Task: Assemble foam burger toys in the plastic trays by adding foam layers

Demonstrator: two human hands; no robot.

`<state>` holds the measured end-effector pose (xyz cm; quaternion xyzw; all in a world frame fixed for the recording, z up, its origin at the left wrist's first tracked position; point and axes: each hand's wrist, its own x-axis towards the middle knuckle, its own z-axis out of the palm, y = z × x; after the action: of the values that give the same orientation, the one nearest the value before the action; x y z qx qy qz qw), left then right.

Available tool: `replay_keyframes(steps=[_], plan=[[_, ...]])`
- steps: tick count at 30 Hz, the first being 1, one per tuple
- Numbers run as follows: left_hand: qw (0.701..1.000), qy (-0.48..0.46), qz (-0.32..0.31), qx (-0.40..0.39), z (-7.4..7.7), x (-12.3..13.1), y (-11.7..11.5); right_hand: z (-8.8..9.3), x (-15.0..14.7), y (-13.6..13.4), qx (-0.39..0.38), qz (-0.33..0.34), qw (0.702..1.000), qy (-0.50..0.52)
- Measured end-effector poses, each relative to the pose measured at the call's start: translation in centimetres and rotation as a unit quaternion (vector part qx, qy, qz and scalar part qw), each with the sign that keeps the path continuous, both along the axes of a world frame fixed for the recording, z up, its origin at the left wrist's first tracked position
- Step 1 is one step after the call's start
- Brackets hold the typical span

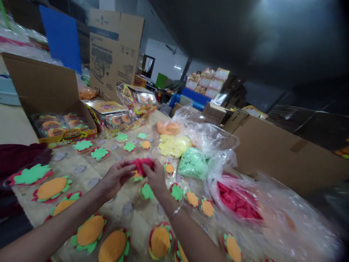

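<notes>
Both hands grip a crumpled red foam piece (141, 166) with wavy edges over the middle of the table. My left hand (117, 175) pinches its left end; my right hand (156, 176) closes on its right end. Just under it, an orange and green toy burger stack (137, 176) is partly hidden by the fingers. A stack topped by a green lettuce-shaped piece (147, 191) lies beside the right wrist. Around the hands are more stacks of orange, green and red layers, including an orange-topped one (91, 230) near the left forearm.
Plastic bags of red pieces (238, 198) and green pieces (193, 163) lie right, near loose yellow pieces (174, 145). Display boxes (68, 134) of packed toy burgers stand at the back left. A large carton (283, 156) borders the right side. A dark red cloth (24, 158) is at left.
</notes>
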<state>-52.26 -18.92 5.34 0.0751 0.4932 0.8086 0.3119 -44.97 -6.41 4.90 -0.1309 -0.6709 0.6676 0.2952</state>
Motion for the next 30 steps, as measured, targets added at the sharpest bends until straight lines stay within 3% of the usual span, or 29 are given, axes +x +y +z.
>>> replay_keyframes(steps=[7,11,15,20,22,27,30], plan=[[0.995,0.069,0.067,-0.030,0.0,-0.7,-0.4,-0.3,-1.3,-1.1,-0.015,-0.007,0.999,0.033],[0.989,0.114,0.082,-0.044,-0.6,-1.3,-0.8,-0.7,-1.8,-1.1,-0.067,0.052,0.996,0.006],[0.983,0.137,0.110,-0.049,-0.8,-1.5,-0.8,-1.2,-2.0,-1.2,-0.046,0.058,0.997,-0.007],[0.983,0.144,0.102,-0.056,-0.8,-1.7,-1.3,-1.8,-2.7,-1.4,-0.045,0.088,0.995,-0.014],[0.988,0.117,0.088,-0.044,-0.9,-1.9,-1.8,-1.7,-3.2,-1.5,-0.056,0.082,0.995,-0.005],[0.995,-0.060,-0.059,0.055,-1.1,-2.2,-2.4,-1.2,-5.2,-2.8,-0.144,0.160,0.976,0.008],[0.995,-0.072,-0.005,0.067,-1.0,-2.9,-2.2,-1.3,-6.8,-3.7,-0.063,0.163,0.985,0.000]])
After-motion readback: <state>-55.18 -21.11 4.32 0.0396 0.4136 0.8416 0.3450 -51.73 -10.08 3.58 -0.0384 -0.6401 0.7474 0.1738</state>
